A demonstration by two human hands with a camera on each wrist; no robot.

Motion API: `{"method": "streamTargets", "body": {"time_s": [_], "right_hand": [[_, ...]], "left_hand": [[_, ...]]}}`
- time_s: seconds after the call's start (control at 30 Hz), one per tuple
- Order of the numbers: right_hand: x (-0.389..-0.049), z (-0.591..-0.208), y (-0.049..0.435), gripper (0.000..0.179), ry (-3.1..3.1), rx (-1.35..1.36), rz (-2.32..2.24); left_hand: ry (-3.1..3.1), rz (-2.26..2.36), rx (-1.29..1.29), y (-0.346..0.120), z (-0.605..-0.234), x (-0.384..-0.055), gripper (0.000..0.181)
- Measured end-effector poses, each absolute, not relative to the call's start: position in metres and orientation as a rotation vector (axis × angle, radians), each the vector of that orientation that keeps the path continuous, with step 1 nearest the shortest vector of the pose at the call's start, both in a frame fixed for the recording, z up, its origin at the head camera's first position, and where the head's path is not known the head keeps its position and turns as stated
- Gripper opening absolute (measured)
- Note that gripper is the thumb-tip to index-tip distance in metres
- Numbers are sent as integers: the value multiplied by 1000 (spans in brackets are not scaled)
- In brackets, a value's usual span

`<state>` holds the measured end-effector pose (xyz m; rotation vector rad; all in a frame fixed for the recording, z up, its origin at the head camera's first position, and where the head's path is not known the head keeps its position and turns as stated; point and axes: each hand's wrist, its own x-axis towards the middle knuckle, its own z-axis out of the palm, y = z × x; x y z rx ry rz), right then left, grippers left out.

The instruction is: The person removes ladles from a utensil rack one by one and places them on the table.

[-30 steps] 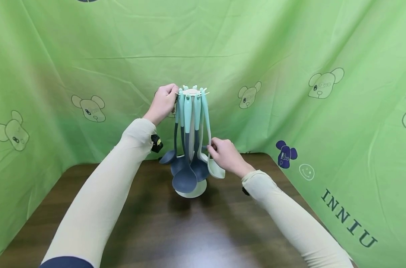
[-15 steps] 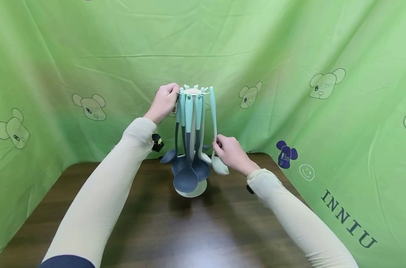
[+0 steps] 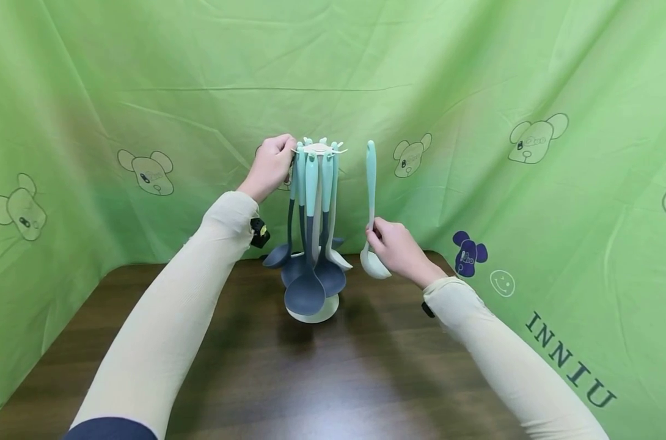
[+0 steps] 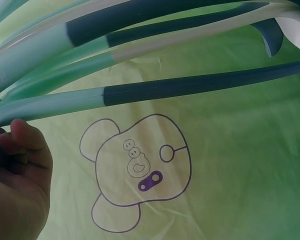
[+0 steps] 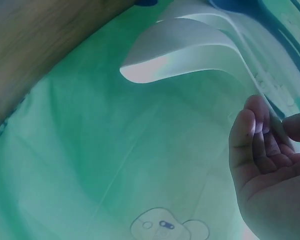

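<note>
A white ladle (image 3: 374,265) with a mint handle hangs upright, bowl down, to the right of the utensil rack (image 3: 313,313). My right hand (image 3: 400,247) pinches its stem just above the bowl; the right wrist view shows the fingers (image 5: 245,135) curled at the ladle's stem. My left hand (image 3: 269,164) grips the rack at the left of its white hooked top, its fingertips partly hidden. On the rack hang several mint-handled utensils, among them a dark blue ladle (image 3: 304,294) in front. A dark-stemmed utensil (image 4: 155,92) passes right above the left fingers in the left wrist view.
The rack's round white base stands on a dark brown wooden table (image 3: 311,391). A green printed cloth (image 3: 201,73) hangs behind and along both sides. Another white utensil (image 3: 340,261) hangs on the rack's right side, nearest the held ladle.
The white ladle has come off the rack's right side and moved right in my right hand, away from the other utensils. My left hand has stayed at the rack's top.
</note>
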<state>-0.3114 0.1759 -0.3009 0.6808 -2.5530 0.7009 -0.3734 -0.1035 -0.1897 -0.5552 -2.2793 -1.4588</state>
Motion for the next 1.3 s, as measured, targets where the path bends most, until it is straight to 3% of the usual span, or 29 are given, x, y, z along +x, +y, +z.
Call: {"method": "streamTargets", "body": {"time_s": [1.3], "right_hand": [[-324,-353,258,14,-2653,664,508]], "left_hand": [[-2262,-1461,-552,-108,-191,-375,36]]}}
